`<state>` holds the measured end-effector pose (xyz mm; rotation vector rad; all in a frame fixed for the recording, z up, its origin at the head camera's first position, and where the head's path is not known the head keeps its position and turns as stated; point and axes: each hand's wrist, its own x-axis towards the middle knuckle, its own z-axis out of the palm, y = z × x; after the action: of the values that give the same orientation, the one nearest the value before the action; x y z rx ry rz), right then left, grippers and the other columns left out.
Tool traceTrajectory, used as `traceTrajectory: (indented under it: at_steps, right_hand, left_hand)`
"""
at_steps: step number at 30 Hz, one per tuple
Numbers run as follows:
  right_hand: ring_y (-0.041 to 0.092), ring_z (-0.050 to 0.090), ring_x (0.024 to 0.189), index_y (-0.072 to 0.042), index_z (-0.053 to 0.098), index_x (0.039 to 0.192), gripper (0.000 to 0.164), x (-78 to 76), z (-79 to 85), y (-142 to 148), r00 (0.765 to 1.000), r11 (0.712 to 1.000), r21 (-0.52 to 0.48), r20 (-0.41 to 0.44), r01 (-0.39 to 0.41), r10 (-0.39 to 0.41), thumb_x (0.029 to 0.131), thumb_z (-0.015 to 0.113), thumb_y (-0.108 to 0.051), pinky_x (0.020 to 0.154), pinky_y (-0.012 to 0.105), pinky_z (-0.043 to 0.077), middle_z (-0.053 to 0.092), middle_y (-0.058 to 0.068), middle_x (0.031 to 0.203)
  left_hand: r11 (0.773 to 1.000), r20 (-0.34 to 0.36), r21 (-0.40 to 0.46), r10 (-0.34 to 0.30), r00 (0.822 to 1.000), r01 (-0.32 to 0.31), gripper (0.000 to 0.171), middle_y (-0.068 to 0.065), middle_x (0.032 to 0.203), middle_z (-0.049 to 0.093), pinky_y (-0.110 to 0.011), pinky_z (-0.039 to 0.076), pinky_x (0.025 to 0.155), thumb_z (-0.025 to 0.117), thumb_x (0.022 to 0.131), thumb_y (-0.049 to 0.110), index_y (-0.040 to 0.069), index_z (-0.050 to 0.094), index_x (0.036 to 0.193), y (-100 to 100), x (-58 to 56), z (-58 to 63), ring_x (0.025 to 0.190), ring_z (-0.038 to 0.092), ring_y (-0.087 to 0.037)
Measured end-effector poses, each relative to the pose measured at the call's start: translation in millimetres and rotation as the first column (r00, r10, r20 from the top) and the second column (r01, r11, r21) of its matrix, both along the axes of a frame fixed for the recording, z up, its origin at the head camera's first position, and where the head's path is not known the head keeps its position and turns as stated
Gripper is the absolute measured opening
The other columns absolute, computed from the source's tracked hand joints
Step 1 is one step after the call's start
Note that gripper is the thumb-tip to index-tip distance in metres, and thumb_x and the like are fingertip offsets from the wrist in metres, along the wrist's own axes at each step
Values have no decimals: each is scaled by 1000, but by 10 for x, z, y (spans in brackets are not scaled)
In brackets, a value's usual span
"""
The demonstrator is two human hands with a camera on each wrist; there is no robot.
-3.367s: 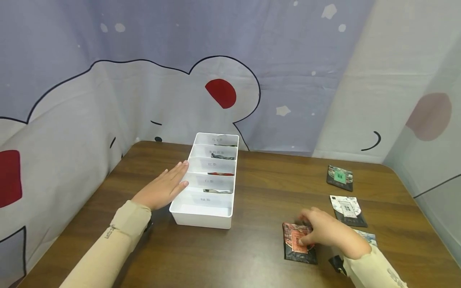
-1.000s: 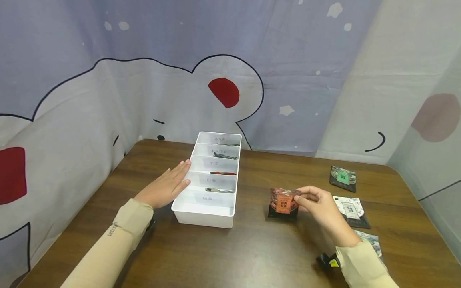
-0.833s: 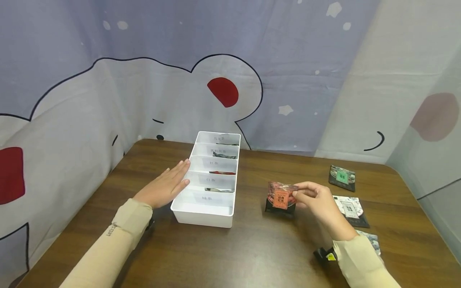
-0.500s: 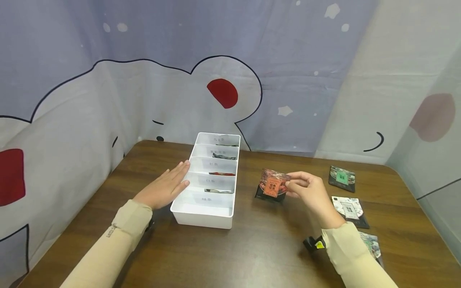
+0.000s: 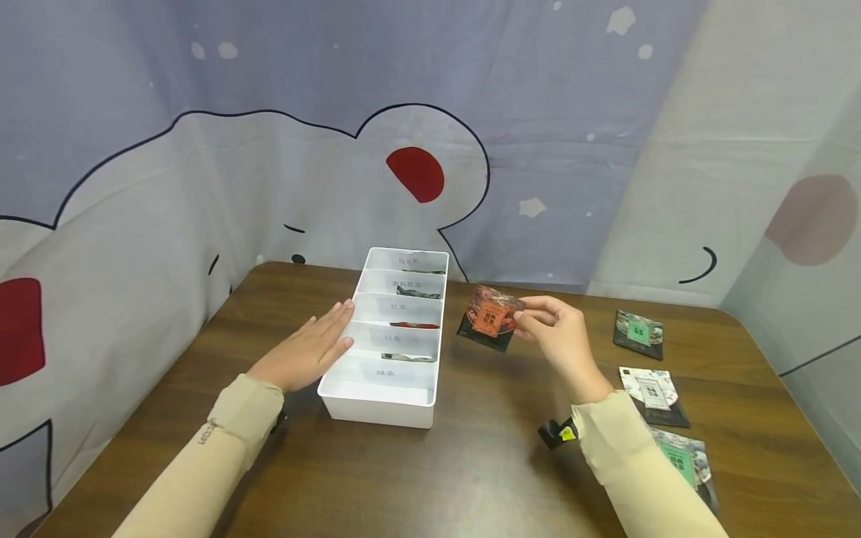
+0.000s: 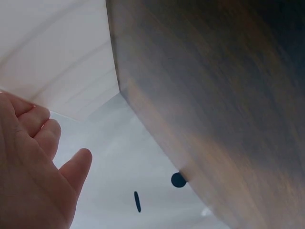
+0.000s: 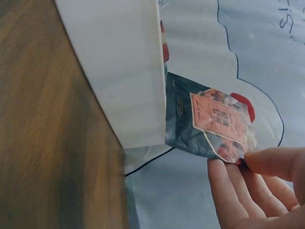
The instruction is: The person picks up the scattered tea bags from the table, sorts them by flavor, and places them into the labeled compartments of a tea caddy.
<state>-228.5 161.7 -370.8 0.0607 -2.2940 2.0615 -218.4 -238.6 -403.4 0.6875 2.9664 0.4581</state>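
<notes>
my left hand point(image 5: 303, 355) lies straight-fingered against the white divided box point(image 5: 377, 412), clasping nothing. just right of the box, the tilted red packet point(image 5: 489, 320) hangs above the table point(image 5: 484, 478), pinched in my right hand point(image 5: 561, 340). i judge this a carry; next seems to call for levelling it over the box.

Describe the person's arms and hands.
The left sleeve and right sleeve are cream; dark lettering marks the left one. A black device with a yellow patch juts out at the right wrist. The left hand and right hand wear no gloves.
</notes>
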Motion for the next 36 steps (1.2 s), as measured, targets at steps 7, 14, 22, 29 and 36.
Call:
traceTrajectory:
  at_steps: [7, 14, 22, 29, 36]
  right_hand:
    - [10, 73, 79, 9, 65, 120, 26, -58, 123, -199, 995, 997, -49, -76, 55, -59, 95, 67, 0, 79, 28, 61, 75, 6, 95]
    - [8, 72, 80, 8, 67, 116, 22, -129, 196, -449, 984, 993, -104, -158, 60, -76, 94, 67, 3, 77, 28, 61, 75, 15, 101]
    - [10, 72, 78, 11, 67, 109, 17, -206, 237, -694, 969, 988, -146, -234, 43, -76, 92, 65, 8, 73, 28, 62, 72, 27, 101]
    - [13, 72, 80, 12, 66, 108, 17, -293, 154, -886, 973, 990, -140, -226, 2, -34, 93, 62, 8, 74, 31, 62, 70, 30, 102]
    - [26, 73, 80, 9, 69, 106, 15, -323, -1, -1016, 959, 1000, -14, -282, 7, -11, 92, 64, 6, 75, 39, 63, 73, 25, 96]
  left_hand:
    - [1000, -5, -9, -4, 1000, 3, 68, -9, 170, 9, -55, 15, 124, 25, 111, 47, 5, 10, 163, -20, -1, -6, 156, 11, -30]
    - [1000, -26, -27, -9, 1000, 8, 68, -9, 170, 10, -56, 15, 123, 26, 111, 47, 5, 11, 163, -21, -9, 1, 155, 12, -30]
    - [999, -27, -38, -11, 1000, 10, 68, -9, 170, 11, -56, 15, 124, 26, 111, 46, 5, 11, 163, 5, -5, 16, 156, 12, -29]
    - [999, -34, -46, -10, 999, 9, 68, -10, 169, 11, -55, 15, 124, 27, 111, 45, 4, 12, 162, 9, -16, 16, 156, 13, -29]
    - [999, -33, -39, -12, 999, 11, 67, -10, 169, 11, -55, 15, 124, 27, 111, 44, 4, 12, 162, 3, -10, 8, 156, 13, -29]
